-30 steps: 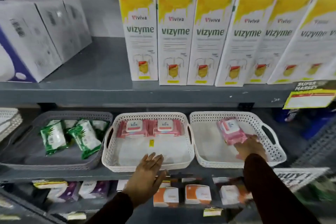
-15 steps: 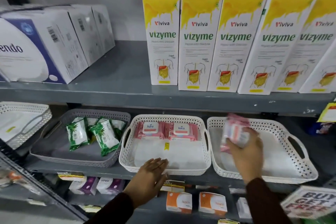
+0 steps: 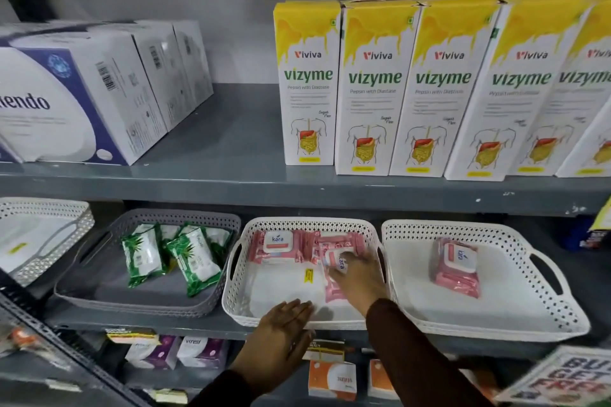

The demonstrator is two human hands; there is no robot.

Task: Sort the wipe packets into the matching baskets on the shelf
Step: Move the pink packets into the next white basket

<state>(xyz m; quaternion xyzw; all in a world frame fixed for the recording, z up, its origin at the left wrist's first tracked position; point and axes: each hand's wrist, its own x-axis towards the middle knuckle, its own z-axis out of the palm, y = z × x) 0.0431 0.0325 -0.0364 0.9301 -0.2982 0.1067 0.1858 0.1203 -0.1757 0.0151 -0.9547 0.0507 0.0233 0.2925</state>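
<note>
My right hand [image 3: 358, 276] reaches into the middle white basket [image 3: 236, 277] and grips a pink wipe packet [image 3: 334, 277], pressing it down at the basket's right side. Two more pink packets lie along the back of that basket; the left one [image 3: 279, 246] shows fully. My left hand [image 3: 281, 337] rests flat, fingers apart, on the front rim of the same basket. Another pink packet [image 3: 458, 266] lies in the right white basket [image 3: 542, 281]. Green wipe packets [image 3: 193, 258] lie in the grey basket [image 3: 99, 291] to the left.
An upper shelf edge [image 3: 297, 190] overhangs the baskets, carrying yellow-and-white Vizyme boxes [image 3: 373, 89] and white boxes [image 3: 82, 96]. A further white basket [image 3: 36, 235] sits at far left. Small boxes [image 3: 332, 380] fill the shelf below. A sale sign [image 3: 562, 380] hangs at lower right.
My right hand carried a pink packet leftward from over the right basket into the middle basket. The left hand stayed on the middle basket's front rim. The view shifted left.
</note>
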